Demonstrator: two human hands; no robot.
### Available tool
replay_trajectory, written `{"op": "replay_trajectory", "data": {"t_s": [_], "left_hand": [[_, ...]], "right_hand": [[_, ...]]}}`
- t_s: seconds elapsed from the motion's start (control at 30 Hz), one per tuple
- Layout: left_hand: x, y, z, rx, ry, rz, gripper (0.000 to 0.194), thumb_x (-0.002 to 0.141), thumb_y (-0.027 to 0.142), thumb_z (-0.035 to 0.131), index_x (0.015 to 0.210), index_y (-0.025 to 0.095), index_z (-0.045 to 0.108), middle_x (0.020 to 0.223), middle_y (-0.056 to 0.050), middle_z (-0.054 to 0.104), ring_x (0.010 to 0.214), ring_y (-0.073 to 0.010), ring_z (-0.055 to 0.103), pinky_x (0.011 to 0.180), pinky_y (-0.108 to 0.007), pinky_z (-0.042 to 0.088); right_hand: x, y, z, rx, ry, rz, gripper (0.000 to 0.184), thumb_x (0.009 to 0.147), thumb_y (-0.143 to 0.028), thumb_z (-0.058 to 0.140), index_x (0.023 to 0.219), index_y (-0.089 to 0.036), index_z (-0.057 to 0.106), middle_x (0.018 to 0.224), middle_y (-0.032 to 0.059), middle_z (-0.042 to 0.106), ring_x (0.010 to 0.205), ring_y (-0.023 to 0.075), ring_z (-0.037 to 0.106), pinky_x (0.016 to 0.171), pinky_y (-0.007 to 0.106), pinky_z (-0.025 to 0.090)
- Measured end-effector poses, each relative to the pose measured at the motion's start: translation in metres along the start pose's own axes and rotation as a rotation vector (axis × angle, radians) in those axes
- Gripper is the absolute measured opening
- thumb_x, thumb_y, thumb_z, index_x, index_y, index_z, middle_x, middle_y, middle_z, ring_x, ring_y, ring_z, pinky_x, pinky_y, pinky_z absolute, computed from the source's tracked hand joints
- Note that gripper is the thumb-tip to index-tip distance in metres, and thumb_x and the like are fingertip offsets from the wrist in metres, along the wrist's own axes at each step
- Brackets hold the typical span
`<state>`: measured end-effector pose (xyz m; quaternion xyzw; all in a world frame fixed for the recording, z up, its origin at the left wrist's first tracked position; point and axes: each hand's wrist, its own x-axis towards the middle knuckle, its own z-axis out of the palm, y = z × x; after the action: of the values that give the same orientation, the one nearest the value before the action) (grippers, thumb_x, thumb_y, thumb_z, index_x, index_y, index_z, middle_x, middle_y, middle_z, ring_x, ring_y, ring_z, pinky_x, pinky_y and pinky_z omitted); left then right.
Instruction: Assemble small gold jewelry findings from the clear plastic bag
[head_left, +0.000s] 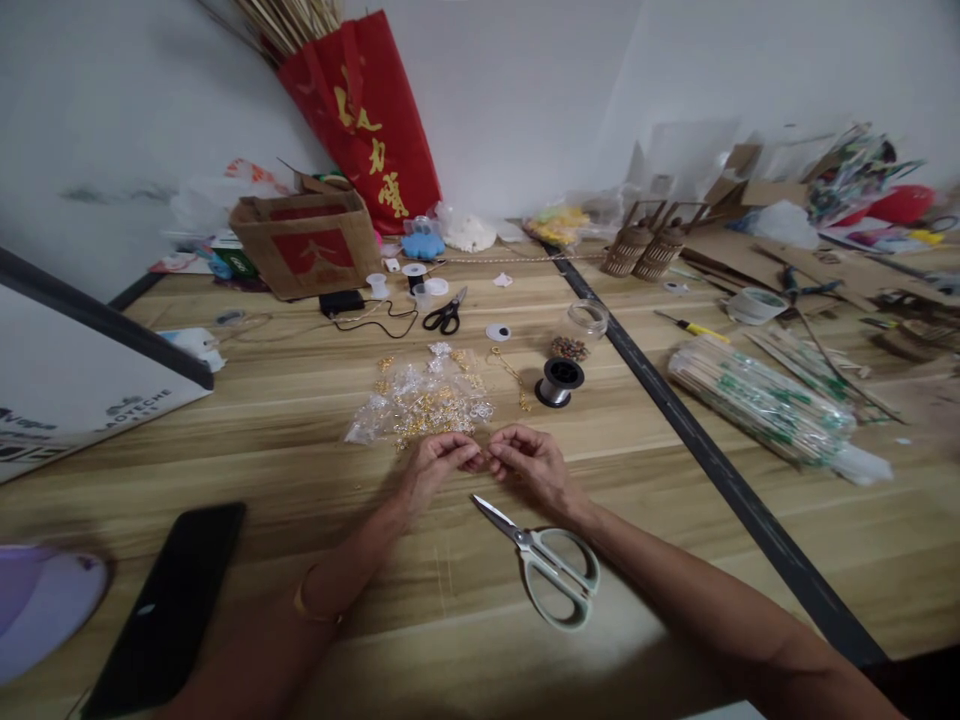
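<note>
Both hands meet over the middle of the wooden table, fingertips almost touching. My left hand (pixel 448 453) is closed in a pinch, and so is my right hand (pixel 529 460); whatever sits between the fingers is too small to make out. Just beyond them lies a spread of clear bags with gold and silver jewellery findings (pixel 431 400). A gold chain (pixel 514 378) rests on the wood near a spool of fine wire (pixel 559 382). Closer to me, below the right hand, are white-handled scissors (pixel 551 570) with the blades nearly together.
Farther back are black scissors (pixel 445 312), a jar of beads (pixel 577 335), a paper bag (pixel 304 245) and a red bag (pixel 367 130). Wrapped wooden sticks (pixel 765 400) lie right of a dark strip (pixel 675 430). A black phone (pixel 169 610) and a white box (pixel 90 370) are at left.
</note>
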<state>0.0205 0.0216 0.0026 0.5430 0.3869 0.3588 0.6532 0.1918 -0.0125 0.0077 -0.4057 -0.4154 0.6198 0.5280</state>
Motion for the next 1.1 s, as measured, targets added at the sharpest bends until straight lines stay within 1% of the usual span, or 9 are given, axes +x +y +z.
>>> {"op": "replay_trajectory", "data": {"t_s": [0.23,0.4,0.5,0.6,0.83,1.1], "left_hand": [[0.0013,-0.0067,-0.0009,-0.052,0.014,0.015,0.024,0.074,0.037,0.071,0.074,0.013,0.068,0.07,-0.003,0.067,0.068,-0.0143,0.061,0.07,-0.026,0.048],[0.003,-0.0101,-0.0021,-0.042,0.007,0.02,0.027,0.073,0.04,0.071,0.074,0.012,0.067,0.069,-0.003,0.067,0.067,-0.0146,0.06,0.069,-0.027,0.047],[0.0031,-0.0095,-0.0021,-0.038,-0.001,0.027,0.025,0.074,0.038,0.07,0.075,0.013,0.068,0.069,-0.002,0.066,0.067,-0.0136,0.059,0.068,-0.026,0.047],[0.0028,-0.0078,-0.0011,-0.05,0.006,0.03,0.024,0.073,0.036,0.072,0.073,0.013,0.067,0.067,-0.001,0.065,0.065,-0.0128,0.057,0.066,-0.025,0.046],[0.0022,-0.0057,-0.0005,-0.048,0.0,0.013,0.023,0.072,0.035,0.071,0.073,0.013,0.067,0.066,-0.001,0.065,0.066,-0.0129,0.058,0.067,-0.025,0.046],[0.0021,-0.0031,0.0003,-0.007,-0.008,0.009,0.022,0.071,0.035,0.071,0.071,0.014,0.066,0.065,0.0,0.064,0.065,-0.0127,0.058,0.067,-0.025,0.046]], "right_hand": [[-0.0007,-0.002,0.0008,-0.027,0.011,0.002,0.032,0.066,-0.04,0.08,0.082,-0.016,0.067,0.06,-0.0009,0.067,0.05,0.0103,0.059,0.053,0.023,0.05],[-0.0025,-0.0056,0.0034,-0.072,0.026,0.001,0.033,0.063,-0.041,0.082,0.077,-0.016,0.065,0.063,-0.0002,0.068,0.052,0.0107,0.061,0.054,0.022,0.051],[-0.0031,-0.0072,0.0042,-0.109,0.029,-0.006,0.032,0.064,-0.042,0.081,0.074,-0.016,0.064,0.06,-0.0003,0.067,0.051,0.011,0.061,0.053,0.022,0.051],[-0.0032,-0.0081,0.0038,-0.136,0.018,0.005,0.033,0.064,-0.043,0.08,0.074,-0.016,0.064,0.058,-0.001,0.065,0.05,0.0108,0.06,0.052,0.021,0.05],[-0.0029,-0.0057,0.0022,-0.186,-0.003,0.013,0.034,0.068,-0.046,0.077,0.074,-0.015,0.064,0.058,-0.0008,0.064,0.049,0.0104,0.058,0.051,0.022,0.048],[-0.0023,-0.0004,0.0003,-0.168,-0.019,0.002,0.035,0.068,-0.047,0.077,0.074,-0.016,0.063,0.061,-0.0006,0.064,0.049,0.0099,0.057,0.052,0.022,0.047]]}}
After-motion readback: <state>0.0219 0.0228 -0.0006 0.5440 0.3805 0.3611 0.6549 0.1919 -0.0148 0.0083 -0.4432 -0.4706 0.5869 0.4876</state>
